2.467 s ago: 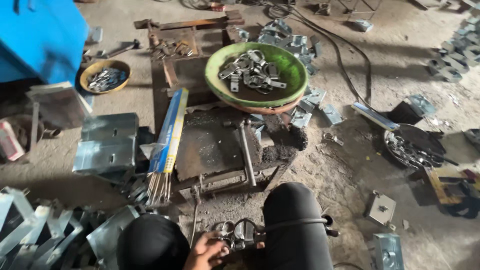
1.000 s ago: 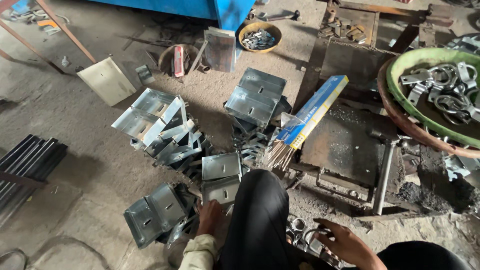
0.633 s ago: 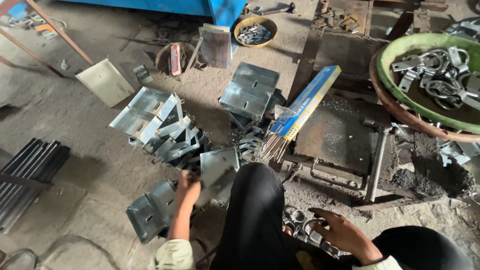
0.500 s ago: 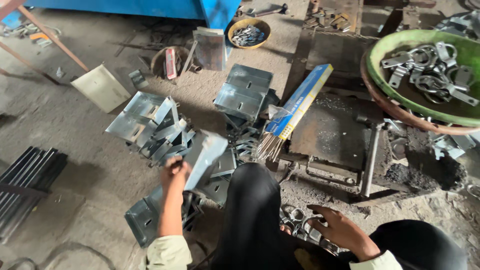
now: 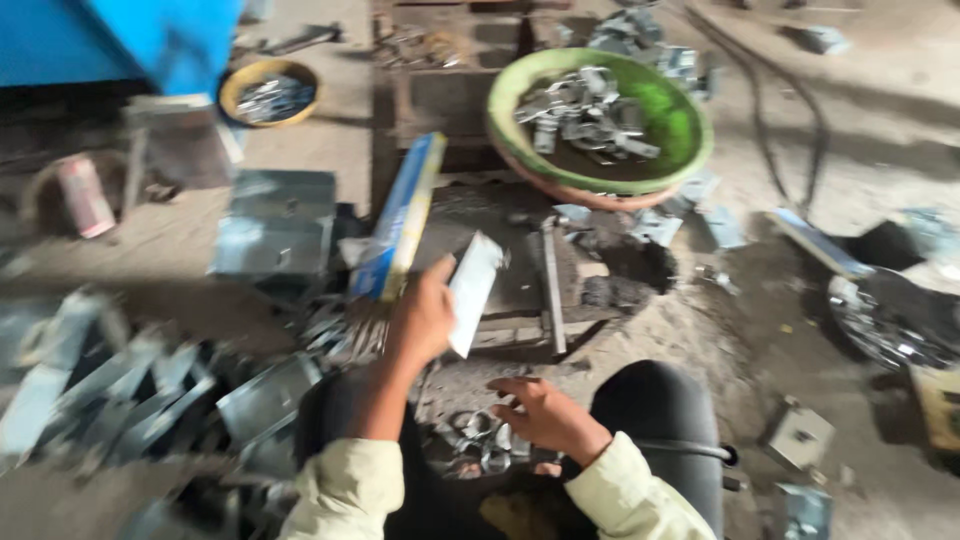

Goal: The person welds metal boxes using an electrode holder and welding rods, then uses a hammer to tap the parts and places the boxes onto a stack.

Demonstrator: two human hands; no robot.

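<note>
My left hand (image 5: 424, 318) is raised over the dark metal work plate (image 5: 520, 262) and grips a flat, bent piece of shiny sheet metal (image 5: 472, 291) by its lower edge. My right hand (image 5: 545, 414) rests low between my knees, its fingers spread over a small heap of metal rings and clamps (image 5: 478, 445); whether it grasps any is hidden. A blue and yellow box of welding rods (image 5: 402, 223) lies just left of my left hand, with the rod ends sticking out toward me.
A green bowl (image 5: 690, 148) of metal clamps stands behind the plate. Stacks of bent sheet brackets (image 5: 272, 226) and loose ones (image 5: 150, 385) lie at left. A yellow bowl (image 5: 236, 90) of parts, a blue machine (image 5: 130, 40), a cable (image 5: 790, 110) and scattered parts surround me.
My left hand picked a sheet-metal piece off the pile at left and carried it right, over the work plate. The view swung right with it. My right hand stayed by the rings.
</note>
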